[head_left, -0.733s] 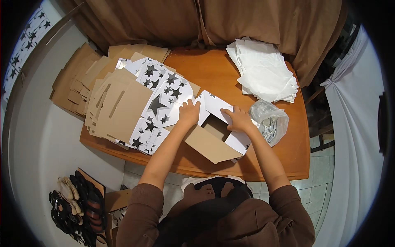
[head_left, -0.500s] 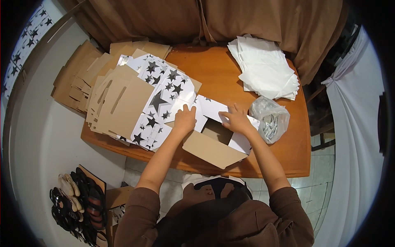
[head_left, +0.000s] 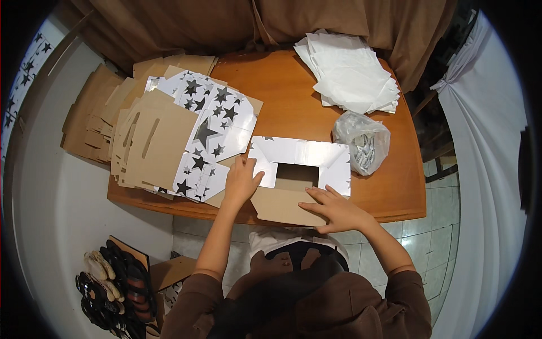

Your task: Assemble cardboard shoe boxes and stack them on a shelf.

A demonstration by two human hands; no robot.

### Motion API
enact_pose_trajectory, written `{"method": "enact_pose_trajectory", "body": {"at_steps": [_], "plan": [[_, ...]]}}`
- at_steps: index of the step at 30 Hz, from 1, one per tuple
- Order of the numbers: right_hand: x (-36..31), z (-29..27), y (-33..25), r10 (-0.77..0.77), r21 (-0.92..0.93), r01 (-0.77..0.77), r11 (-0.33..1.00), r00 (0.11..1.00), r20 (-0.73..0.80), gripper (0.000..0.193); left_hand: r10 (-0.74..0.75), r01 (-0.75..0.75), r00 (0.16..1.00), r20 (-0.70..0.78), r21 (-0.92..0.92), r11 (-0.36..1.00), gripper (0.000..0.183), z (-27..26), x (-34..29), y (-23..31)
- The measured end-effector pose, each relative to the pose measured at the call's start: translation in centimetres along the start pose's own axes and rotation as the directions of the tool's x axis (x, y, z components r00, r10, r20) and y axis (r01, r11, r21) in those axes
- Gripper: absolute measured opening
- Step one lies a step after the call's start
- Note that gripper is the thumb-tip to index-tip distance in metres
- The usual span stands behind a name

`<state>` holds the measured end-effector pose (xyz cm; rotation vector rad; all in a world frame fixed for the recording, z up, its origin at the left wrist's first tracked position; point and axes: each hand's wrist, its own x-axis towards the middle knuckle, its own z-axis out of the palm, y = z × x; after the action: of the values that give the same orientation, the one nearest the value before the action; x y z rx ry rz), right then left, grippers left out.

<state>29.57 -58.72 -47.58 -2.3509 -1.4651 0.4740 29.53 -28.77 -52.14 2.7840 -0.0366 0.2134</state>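
A cardboard box [head_left: 300, 151], white outside with a few grey stars and brown inside, stands at the table's front edge with its flaps folded outward round a dark opening. My left hand [head_left: 241, 183] rests at its left side, fingers stretched and thumb near the white left flap. My right hand [head_left: 337, 209] lies with spread fingers on the right end of the brown near flap [head_left: 282, 206]. To the left, touching or close to my left hand, are flat star-printed cardboard sheets [head_left: 206, 131], partly covered by brown sheets [head_left: 161, 138].
More flat brown cardboard [head_left: 90, 107] leans at the table's left end. White paper sheets [head_left: 353, 73] lie at the back right of the wooden table [head_left: 271, 85]. A clear plastic bag [head_left: 364, 141] with silvery contents sits right of the box. Shoes [head_left: 113, 282] stand below left.
The box has turned to lie squarer to me. My right hand has moved from its far side to the near flap, and my left hand has shifted nearer and slightly left.
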Motion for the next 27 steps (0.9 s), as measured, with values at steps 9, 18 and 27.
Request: {"method": "enact_pose_trajectory", "body": {"at_steps": [9,18,27], "plan": [[1.1,0.6,1.5,0.366,0.631,-0.054,0.774,0.852,-0.375,0.034,0.038,-0.053,0.999,-0.038,-0.806,0.589,0.034,-0.4,-0.9,-0.3],[3.2,2.8,1.7,0.223,-0.047,-0.413,0.91,0.582,-0.782,0.047,0.221,-0.254,0.946,-0.235,-0.122,0.959,0.043,1.4,-1.4,2.2],[2.1,2.6,2.4,0.389,0.215,-0.326,0.921,0.709,-0.588,0.052,0.194,-0.252,0.934,-0.301,-0.171,0.952,0.046,2.3,-2.5,2.4]]}}
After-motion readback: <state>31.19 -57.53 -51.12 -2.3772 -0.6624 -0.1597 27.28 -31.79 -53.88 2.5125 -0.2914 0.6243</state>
